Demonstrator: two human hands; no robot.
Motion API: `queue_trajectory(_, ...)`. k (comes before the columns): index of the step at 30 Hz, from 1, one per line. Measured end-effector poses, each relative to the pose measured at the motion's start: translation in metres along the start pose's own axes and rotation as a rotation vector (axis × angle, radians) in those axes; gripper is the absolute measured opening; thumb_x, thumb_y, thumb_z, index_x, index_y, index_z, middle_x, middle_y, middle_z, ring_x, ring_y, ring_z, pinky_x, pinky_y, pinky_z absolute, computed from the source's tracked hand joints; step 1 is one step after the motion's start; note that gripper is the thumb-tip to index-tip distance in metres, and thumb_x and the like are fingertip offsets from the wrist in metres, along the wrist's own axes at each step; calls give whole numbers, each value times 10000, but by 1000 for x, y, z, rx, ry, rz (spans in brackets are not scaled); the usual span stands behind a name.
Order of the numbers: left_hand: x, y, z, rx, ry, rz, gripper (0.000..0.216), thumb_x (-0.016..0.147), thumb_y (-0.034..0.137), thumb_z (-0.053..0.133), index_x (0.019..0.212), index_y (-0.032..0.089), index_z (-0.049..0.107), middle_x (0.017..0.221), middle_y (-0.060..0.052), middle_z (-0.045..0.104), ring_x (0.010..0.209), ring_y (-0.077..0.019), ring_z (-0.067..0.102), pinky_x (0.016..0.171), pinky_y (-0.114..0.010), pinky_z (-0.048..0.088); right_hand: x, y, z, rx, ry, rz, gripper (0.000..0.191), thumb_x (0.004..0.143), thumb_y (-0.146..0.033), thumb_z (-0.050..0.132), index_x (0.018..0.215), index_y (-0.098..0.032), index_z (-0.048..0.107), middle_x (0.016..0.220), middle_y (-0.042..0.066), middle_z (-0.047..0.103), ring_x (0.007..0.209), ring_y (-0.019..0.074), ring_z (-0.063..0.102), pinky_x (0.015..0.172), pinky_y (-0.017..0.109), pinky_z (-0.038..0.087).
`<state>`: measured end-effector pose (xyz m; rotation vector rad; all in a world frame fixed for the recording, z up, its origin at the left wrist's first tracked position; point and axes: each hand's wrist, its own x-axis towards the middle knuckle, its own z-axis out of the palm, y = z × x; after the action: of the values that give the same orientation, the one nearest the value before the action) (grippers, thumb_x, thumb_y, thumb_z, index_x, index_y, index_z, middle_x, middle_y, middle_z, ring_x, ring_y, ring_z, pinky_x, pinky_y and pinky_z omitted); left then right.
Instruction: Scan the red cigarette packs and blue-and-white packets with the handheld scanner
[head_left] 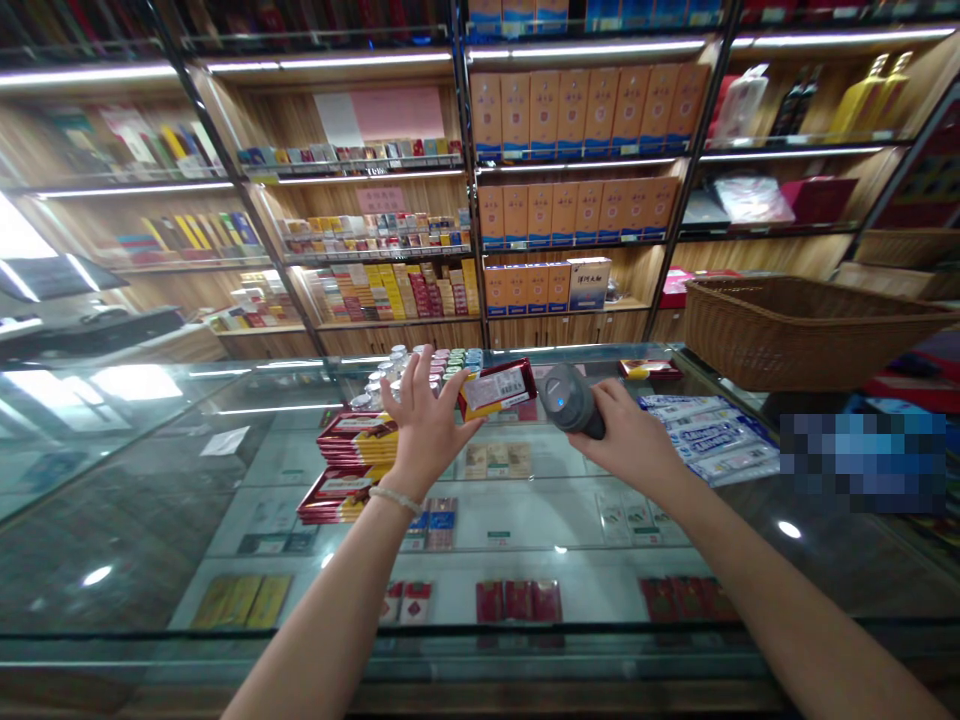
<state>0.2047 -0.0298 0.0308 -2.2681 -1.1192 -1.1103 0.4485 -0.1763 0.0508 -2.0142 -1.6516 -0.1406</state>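
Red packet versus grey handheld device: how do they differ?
The red packet is flat and rectangular; the grey handheld device has a rounded end. The packet bears a barcode label, while the device shows a blue light. Both are held above the glass counter.

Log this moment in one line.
left hand: holding red-and-yellow packet at one end; right hand: gripping dark scanner; barcode: facing camera; packet stacks: on glass counter
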Motion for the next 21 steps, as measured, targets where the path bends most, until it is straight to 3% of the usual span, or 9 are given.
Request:
queue_trajectory(7,0,-1,1,-2,7,18,632,768,509,870,1325,294,666,1727,-195,282,1583,-440,271,1251,-714,43,7,14,-3,-176,-26,28,421,881,-422,610,1234,-195,575,1297,115,558,1054,309,677,637,335,441)
queue_trajectory(13,0,0,2,-22,11,20,607,785,533,846,1318,305,666,1738,-171,266,1588,-437,253,1251,-711,41,10,18,2,-257,-56,9,388,902,-393,616,1234,-200,560,1273,119,553,1080,287,670,648,314,461)
queue_trajectory(21,1,-1,3,-30,11,34,611,774,494,863,1316,294,667,1737,-185,259,1590,-441,250,1254,-708,33,11,29,20,-299,-138,-10,366,930,-373,677,1212,-169,563,1297,171,546,1174,333,642,833,379,558)
